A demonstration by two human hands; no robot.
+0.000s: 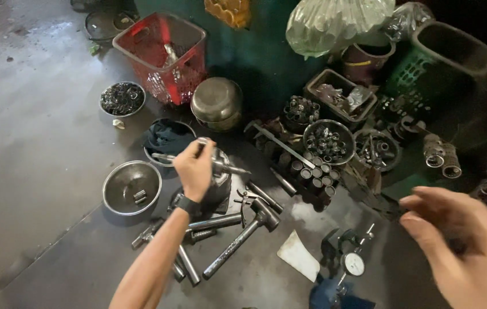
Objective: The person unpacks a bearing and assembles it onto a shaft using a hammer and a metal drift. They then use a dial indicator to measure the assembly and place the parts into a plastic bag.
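A slim grey metal rod [200,160] is gripped in the left hand [194,170] above a dark cylindrical metal part [219,182] on the concrete floor [31,143]. The right hand [466,243] is held released, empty. A steel hammer [242,236] lies untouched nearby.

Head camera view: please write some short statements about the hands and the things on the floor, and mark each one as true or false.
1. The left hand holds a thin metal tool. True.
2. The right hand grips the hammer. False: it is open and holds nothing; the hammer lies on the floor.
3. The red basket stands near the top of the view. True.
4. The steel bowl beside the left forearm is full of water. False: it holds only a few small metal pieces.
5. A dial gauge lies near the white scrap. True.
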